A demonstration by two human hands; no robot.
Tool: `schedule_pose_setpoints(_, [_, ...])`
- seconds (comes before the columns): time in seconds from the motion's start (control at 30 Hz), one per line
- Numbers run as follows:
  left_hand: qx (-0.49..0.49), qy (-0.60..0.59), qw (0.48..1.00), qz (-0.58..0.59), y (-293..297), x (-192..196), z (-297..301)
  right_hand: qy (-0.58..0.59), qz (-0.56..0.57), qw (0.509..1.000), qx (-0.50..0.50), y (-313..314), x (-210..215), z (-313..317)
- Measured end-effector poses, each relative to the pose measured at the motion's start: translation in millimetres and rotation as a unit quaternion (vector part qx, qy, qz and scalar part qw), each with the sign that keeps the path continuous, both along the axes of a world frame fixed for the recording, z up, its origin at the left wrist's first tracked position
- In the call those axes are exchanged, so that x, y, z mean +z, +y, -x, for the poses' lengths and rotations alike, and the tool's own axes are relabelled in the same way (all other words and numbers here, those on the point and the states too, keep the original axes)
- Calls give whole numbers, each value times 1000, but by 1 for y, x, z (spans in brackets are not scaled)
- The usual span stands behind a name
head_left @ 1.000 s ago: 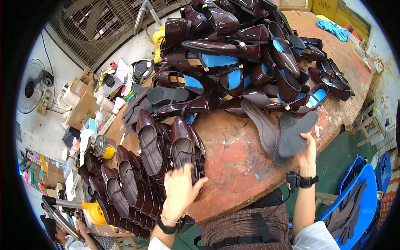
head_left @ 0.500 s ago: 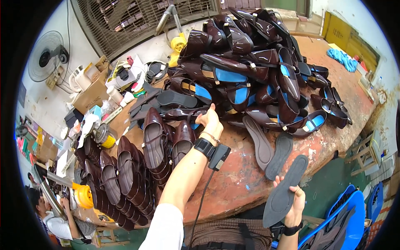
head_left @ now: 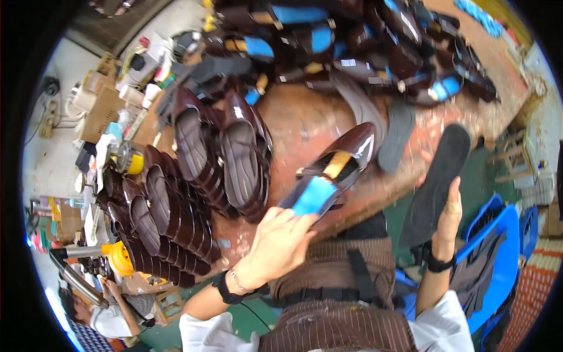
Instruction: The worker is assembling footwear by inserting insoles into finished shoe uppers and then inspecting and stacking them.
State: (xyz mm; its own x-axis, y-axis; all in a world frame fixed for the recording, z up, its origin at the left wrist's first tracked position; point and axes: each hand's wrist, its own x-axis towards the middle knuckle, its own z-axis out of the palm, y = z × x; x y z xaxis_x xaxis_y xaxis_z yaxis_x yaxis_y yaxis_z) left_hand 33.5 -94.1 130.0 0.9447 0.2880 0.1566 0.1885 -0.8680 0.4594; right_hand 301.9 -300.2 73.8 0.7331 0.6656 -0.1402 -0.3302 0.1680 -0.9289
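Observation:
Near the table's front edge, my left hand (head_left: 280, 243) is closed on the heel end of a dark burgundy patent shoe (head_left: 355, 144). The shoe's toe points away and to the right; a bright blue patch and a tan strip show inside it. Off to the right, my right hand (head_left: 448, 218) grips a dark grey insole (head_left: 437, 182) by its side, holding it nearly upright beyond the table edge. Past the shoe's toe lie a brown-grey insole (head_left: 362, 105) and another dark insole (head_left: 396, 138), flat on the table.
A heap of similar shoes (head_left: 404, 53) covers the far side of the table (head_left: 296, 123). Nested rows of shoes (head_left: 241, 161) stand at the left. A blue chair (head_left: 498, 281) holding several dark insoles is at the lower right. Another person (head_left: 105, 311) sits at the far left.
My left hand has come back from the heap with a shoe, now near the front edge. The insole in my right hand has risen and moved right. The view has tilted downward.

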Motion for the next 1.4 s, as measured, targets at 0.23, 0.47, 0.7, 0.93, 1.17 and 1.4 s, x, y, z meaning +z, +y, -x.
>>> schedule_pose_setpoints(0.23, [131,48,985,-100,-11,-84,112,-662,144,706,206,53,8,48])
schedule_pose_setpoints(0.47, [262,-214,939,59,-30,-137,110,-602,-15,721,343,123,-39,111])
schedule_pose_setpoints(0.7, [278,-244,924,95,-33,-153,113,-548,-54,723,417,154,-56,161])
schedule_pose_setpoints(0.93, [245,-231,934,121,-24,-152,122,-640,-47,636,428,160,-55,167])
schedule_pose_setpoints(1.17, [228,-217,932,178,-13,-137,117,-553,-146,593,567,180,-72,169])
schedule_pose_setpoints(1.4, [271,-179,932,160,-16,-129,116,-643,-1,630,436,150,-57,181])
